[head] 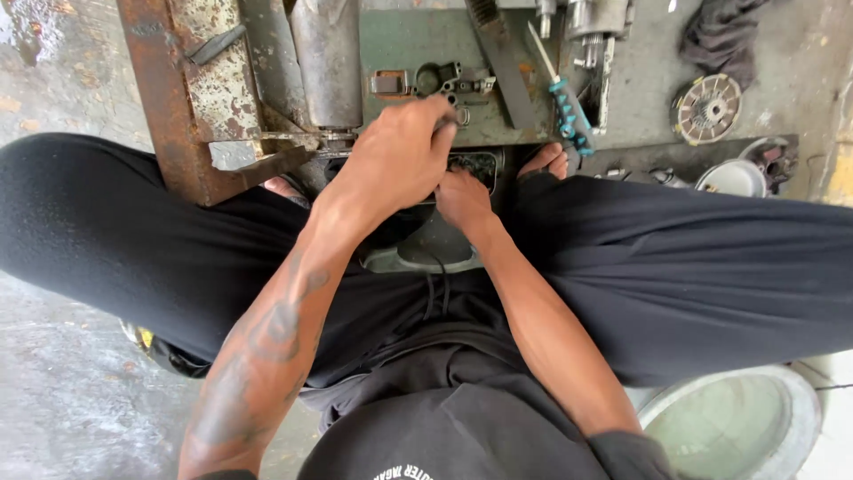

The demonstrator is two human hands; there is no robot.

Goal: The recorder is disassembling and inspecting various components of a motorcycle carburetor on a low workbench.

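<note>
- The person is sitting on the concrete floor (62,418), legs spread, leaning over a grey-green metal housing (418,253) wedged between the knees.
- The left hand (400,156) is reaching forward over the housing, fingers curled tightly around something small and dark; what it is I cannot tell.
- The right hand (462,197) is pressing down just beneath it, fingers bent under and hidden, so how closed they are is unclear.
- The housing is looking like cast metal: heavy, stiff, probably greasy and slippery. Its thick rim would be the safest place to take hold, with both hands.
- Just ahead, a green machine plate (400,44) is carrying small dark fittings (449,82), beside a rusty steel frame (169,107).
- A blue-handled tool (569,111) is lying at the plate's right edge.
- Farther right, a round clutch disc (707,108), a dark rag (720,31) and a pale metal bowl (733,178) are sitting on the floor.
- A large pale basin (737,422) is standing by the right thigh.
</note>
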